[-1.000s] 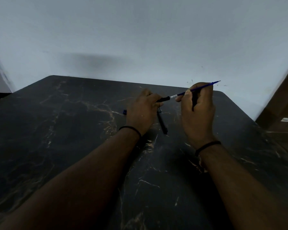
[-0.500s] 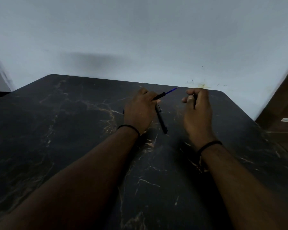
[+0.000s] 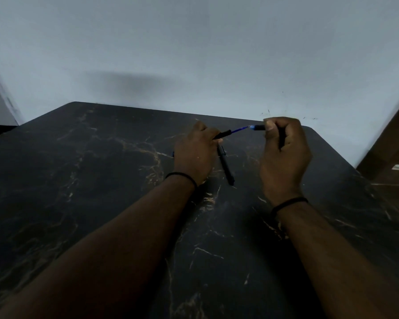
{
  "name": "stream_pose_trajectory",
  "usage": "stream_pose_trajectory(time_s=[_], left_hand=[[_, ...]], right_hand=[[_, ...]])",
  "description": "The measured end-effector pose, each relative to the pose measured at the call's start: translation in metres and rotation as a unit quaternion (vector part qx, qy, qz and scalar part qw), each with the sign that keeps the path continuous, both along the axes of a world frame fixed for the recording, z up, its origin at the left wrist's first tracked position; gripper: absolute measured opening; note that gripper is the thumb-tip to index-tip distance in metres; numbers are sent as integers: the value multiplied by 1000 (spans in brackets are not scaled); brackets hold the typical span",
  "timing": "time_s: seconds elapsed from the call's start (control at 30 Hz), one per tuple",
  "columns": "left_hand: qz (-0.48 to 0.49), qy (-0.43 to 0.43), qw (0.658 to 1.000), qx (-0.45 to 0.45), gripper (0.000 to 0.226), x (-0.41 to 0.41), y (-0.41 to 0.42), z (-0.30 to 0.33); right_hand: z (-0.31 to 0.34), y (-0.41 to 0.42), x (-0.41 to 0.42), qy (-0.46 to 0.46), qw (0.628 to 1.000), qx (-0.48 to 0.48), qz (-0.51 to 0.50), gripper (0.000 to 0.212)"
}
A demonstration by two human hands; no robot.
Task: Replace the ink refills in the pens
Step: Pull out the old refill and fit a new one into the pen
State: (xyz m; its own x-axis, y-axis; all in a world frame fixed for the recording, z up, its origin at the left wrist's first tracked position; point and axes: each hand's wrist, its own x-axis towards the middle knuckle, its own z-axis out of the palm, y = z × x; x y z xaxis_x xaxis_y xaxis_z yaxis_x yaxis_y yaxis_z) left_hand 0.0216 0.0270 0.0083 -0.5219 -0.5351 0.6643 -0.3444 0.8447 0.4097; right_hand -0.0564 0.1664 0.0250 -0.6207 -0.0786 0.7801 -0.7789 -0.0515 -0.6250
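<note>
1. Two bare hands work over a dark table [image 3: 101, 180] in the single head view, each wrist wearing a thin black band.
2. Closed around a black pen barrel [image 3: 222, 134], the left hand [image 3: 194, 155] sits at centre, slightly left, its fingers curled tight on the barrel.
3. From the barrel's open end a thin blue refill [image 3: 240, 129] sticks out, its long axis running up and to the right, its tip pointing at the right hand.
4. Fisted narrow, the right hand [image 3: 283, 155] pinches a short black pen piece [image 3: 258, 127] between thumb and forefinger; the piece lies nearly level, its bluish end facing left toward the refill tip, the two just about touching.
5. A dark slim part also shows between the right hand's fingers; what it is cannot be told.
6. Lying on the table just right of the left hand is a second black pen [image 3: 226, 168], long axis running from far to near and slanting a little right, clip end far.
7. The tabletop looks like smooth black marble with pale gold veins and rounded far corners; a plain pale wall stands behind it.
</note>
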Motion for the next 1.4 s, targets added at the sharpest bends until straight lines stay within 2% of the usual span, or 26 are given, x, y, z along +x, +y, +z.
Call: stream_pose_trajectory(time_s=[0.33, 0.7, 0.93, 1.4], left_hand=[[13, -23, 999, -18, 20, 0, 0, 2], [9, -23, 999, -45, 19, 2, 1, 3], [-2, -21, 999, -41, 18, 4, 4, 5], [-1, -25, 999, -45, 20, 5, 5, 5]], right_hand=[[2, 0, 0, 0, 1000, -13, -11, 15], [-5, -4, -4, -12, 998, 60, 29, 9], [1, 1, -10, -18, 1000, 4, -20, 17], [-2, 1, -11, -10, 998, 46, -42, 16]])
